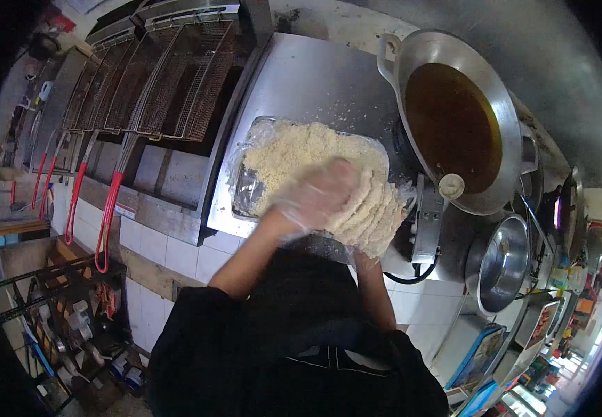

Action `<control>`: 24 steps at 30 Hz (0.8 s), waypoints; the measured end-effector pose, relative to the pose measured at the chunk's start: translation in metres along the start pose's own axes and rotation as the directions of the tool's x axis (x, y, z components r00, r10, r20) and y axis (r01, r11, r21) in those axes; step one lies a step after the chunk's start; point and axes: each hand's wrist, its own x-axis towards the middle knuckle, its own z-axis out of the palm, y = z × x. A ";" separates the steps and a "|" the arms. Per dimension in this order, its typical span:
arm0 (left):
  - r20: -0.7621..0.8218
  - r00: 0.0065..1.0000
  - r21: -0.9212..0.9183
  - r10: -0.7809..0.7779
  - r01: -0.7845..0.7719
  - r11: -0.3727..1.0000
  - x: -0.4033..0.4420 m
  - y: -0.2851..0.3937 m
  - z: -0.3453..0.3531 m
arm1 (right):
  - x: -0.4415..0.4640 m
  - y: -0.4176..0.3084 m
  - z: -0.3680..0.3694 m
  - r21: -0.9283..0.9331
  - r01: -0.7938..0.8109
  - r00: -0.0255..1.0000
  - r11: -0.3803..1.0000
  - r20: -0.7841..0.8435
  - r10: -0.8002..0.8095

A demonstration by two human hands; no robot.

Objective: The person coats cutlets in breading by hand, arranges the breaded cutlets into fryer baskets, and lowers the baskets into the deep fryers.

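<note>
My left hand (325,191), in a clear plastic glove and blurred by motion, is over the crumb-filled tray, against the left side of several flat breaded pieces (370,215). Its fingers are too smeared to make out. The pieces lie fanned in overlapping layers and reach past the tray's front edge. My right hand is under them, holding them up from the front; only its wrist (367,263) shows, and its fingers are hidden. Pale crumbs (294,149) fill the plastic-lined metal tray (239,198).
A large pan of brown oil (450,125) stands on a burner (427,226) at the right, with a round skimmer (451,186) at its rim. Fryer baskets (182,80) with red handles (109,215) are at the left. A metal bowl (506,260) sits at the right.
</note>
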 end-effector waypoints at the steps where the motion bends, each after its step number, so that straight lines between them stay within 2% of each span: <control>1: -0.092 0.994 0.153 0.058 -0.043 0.987 -0.001 -0.063 -0.002 | 0.002 0.000 -0.001 0.000 -0.002 1.000 1.000 -0.013 0.002; 2: -0.183 0.976 0.307 0.115 -0.054 0.950 -0.002 -0.124 -0.005 | 0.004 0.001 -0.004 0.000 -0.003 1.000 1.000 -0.028 0.003; 3: -0.259 0.956 0.777 0.137 0.122 0.618 0.000 -0.157 -0.013 | 0.006 0.001 -0.004 -0.008 -0.003 0.999 1.000 -0.037 0.003; 6: -0.109 0.994 0.860 0.011 0.089 0.503 0.029 -0.150 -0.056 | 0.010 0.004 -0.006 -0.016 0.003 0.997 1.000 -0.078 -0.004; 9: 0.024 0.937 0.865 -0.349 0.155 0.476 0.039 -0.082 -0.077 | 0.014 0.007 -0.010 -0.054 0.008 0.992 0.999 -0.123 -0.014; 12: 0.050 0.864 0.951 -0.501 0.112 0.287 0.074 -0.142 -0.073 | 0.016 0.008 -0.014 -0.105 0.008 0.986 0.994 -0.164 -0.025; 14: 0.021 0.943 0.884 -0.332 0.138 0.447 0.074 -0.159 -0.072 | 0.018 0.007 -0.021 -0.157 0.012 0.980 0.988 -0.193 -0.043; 15: 0.025 0.970 0.885 -0.241 0.090 0.457 0.074 -0.169 -0.073 | 0.019 0.005 -0.025 -0.196 0.016 0.977 0.980 -0.207 -0.057; 16: 0.030 0.988 0.888 -0.149 0.042 0.458 0.073 -0.180 -0.073 | 0.020 0.004 -0.029 -0.242 0.019 0.973 0.970 -0.220 -0.074; 18: 0.114 0.993 0.946 0.028 -0.117 0.301 0.068 -0.203 -0.072 | 0.019 0.002 -0.031 -0.254 0.011 0.968 0.967 -0.241 -0.074; 19: 0.057 0.994 0.912 0.096 -0.091 0.400 0.062 -0.202 -0.070 | 0.016 0.004 -0.024 -0.210 0.012 0.964 0.978 -0.258 -0.067; 20: -0.009 0.988 0.866 0.157 -0.071 0.495 0.051 -0.196 -0.067 | 0.009 0.005 -0.010 0.241 -0.110 0.975 0.964 -0.163 0.151; 21: -0.080 0.974 0.808 0.212 -0.061 0.586 0.043 -0.188 -0.064 | 0.001 0.006 0.007 0.625 -0.248 0.952 0.740 0.015 0.306; 22: -0.113 0.989 0.759 0.091 0.027 0.650 0.039 -0.162 -0.068 | -0.001 0.006 0.011 0.888 -0.282 0.930 0.363 0.161 0.330; 23: -0.134 0.990 0.705 -0.034 0.120 0.699 0.036 -0.120 -0.074 | -0.001 0.006 0.015 0.953 -0.288 0.888 -0.094 0.302 0.347; 24: -0.144 0.976 0.644 -0.161 0.216 0.734 0.033 -0.090 -0.075 | 0.003 0.004 0.010 0.836 -0.154 0.886 -0.527 0.353 0.301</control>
